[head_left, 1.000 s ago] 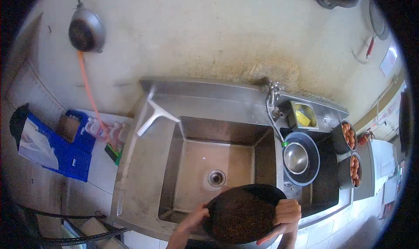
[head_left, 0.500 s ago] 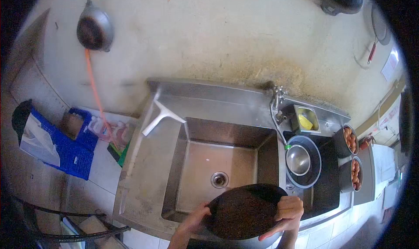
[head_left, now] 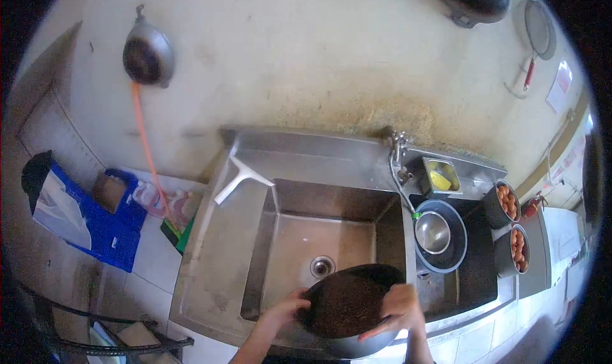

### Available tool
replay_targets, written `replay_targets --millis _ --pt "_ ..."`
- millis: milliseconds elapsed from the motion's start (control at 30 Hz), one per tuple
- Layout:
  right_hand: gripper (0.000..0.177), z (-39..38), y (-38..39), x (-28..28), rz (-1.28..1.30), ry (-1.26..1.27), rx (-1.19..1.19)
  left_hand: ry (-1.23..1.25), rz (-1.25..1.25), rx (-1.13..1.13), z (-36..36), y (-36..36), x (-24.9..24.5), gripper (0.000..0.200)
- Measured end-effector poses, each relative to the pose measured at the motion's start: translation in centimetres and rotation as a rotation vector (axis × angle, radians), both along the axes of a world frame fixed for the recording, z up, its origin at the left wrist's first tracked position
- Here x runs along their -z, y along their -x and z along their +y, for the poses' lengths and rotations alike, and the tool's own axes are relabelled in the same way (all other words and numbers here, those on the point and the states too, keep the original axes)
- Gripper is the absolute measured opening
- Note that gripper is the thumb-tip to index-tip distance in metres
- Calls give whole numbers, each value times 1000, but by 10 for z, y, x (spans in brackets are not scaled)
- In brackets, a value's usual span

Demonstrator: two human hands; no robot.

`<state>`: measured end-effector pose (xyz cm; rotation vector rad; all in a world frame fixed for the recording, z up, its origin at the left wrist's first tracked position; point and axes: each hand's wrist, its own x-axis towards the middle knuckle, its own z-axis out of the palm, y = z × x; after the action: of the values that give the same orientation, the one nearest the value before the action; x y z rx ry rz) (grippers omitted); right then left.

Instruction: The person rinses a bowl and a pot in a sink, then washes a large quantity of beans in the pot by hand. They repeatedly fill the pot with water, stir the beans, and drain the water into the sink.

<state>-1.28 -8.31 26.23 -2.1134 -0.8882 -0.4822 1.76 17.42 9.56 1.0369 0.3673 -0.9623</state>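
A deep, dark wok (head_left: 347,300) is tilted over the front edge of the sink, its blackened inside facing me. My left hand (head_left: 290,306) is closed around the wok's left rim. At the right side my right hand (head_left: 403,306) reaches over the rim into the wok, its fingers curled and slightly blurred. A reddish tip shows beneath those fingers; whether it is my thumb or something held, I cannot make out. Behind the wok lies the steel sink basin (head_left: 319,236) with its round drain (head_left: 322,266).
A white squeegee (head_left: 242,174) lies on the left drainboard. In the right basin, a steel bowl (head_left: 432,232) sits inside a grey basin (head_left: 460,252). Beyond are a faucet (head_left: 398,144), a steel container (head_left: 442,176) with something yellow, and two pots (head_left: 503,259) of brownish round items.
My right hand has shifted left from the wok's rim toward its inside. The wok appears slightly higher and tilted a little differently. My left hand stays at the left rim.
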Motion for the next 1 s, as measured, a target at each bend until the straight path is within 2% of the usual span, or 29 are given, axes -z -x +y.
replay_targets --millis 33,67,100,133,200,233,333,400,433,467,500,567,600,633,700,733,800,833,900,967,1000 --pt "56 6 15 0 -3 149 -18 -2 -20 5 -3 -2 8 51" --pt "54 9 30 5 -6 298 -27 -171 -201 65 -7 -4 15 50" --pt "46 7 49 17 11 303 -24 -339 -379 132 -11 -5 17 49" --pt "40 4 72 34 39 310 -16 -335 -389 156 -16 -4 12 49" --pt "33 -9 110 80 31 279 -28 -526 -647 65 -28 2 -3 45" --pt "37 15 125 46 -5 159 139 -517 -656 88 -33 5 -12 45" --pt "43 34 163 61 83 130 239 -588 -742 239 -37 15 -22 35" --pt "42 40 176 70 118 125 224 -587 -963 190 -34 23 -24 30" --pt "40 42 180 72 153 130 183 -585 -965 207 -33 26 -29 30" --pt "39 38 182 72 340 174 150 -600 -964 214 -33 30 -37 31" --pt "39 32 181 70 528 216 115 -614 -962 220 -33 34 -46 31" --pt "35 12 138 68 393 -106 165 -584 -1015 212 -31 44 -49 33" --pt "41 6 117 44 339 119 375 -559 -1062 192 -31 48 -50 34" --pt "56 7 94 20 362 277 539 -554 -1056 193 -33 53 -55 34" --pt "73 8 47 19 236 302 362 -553 -1131 267 -39 65 -69 38" --pt "73 6 29 17 242 302 360 -555 -1125 269 -43 70 -77 38" --pt "78 5 3 20 271 585 115 -577 -1296 277 -48 75 -90 41" --pt "78 -1 3 34 280 580 111 -553 -1299 272 -46 75 -91 42" --pt "75 -29 20 64 827 178 118 -562 -1244 253 -38 76 -83 42" --pt "75 -42 61 86 1182 -377 252 -578 -1197 218 -28 72 -74 42" --pt "77 -55 97 159 1120 -598 271 -631 -1143 193 -22 71 -69 42"
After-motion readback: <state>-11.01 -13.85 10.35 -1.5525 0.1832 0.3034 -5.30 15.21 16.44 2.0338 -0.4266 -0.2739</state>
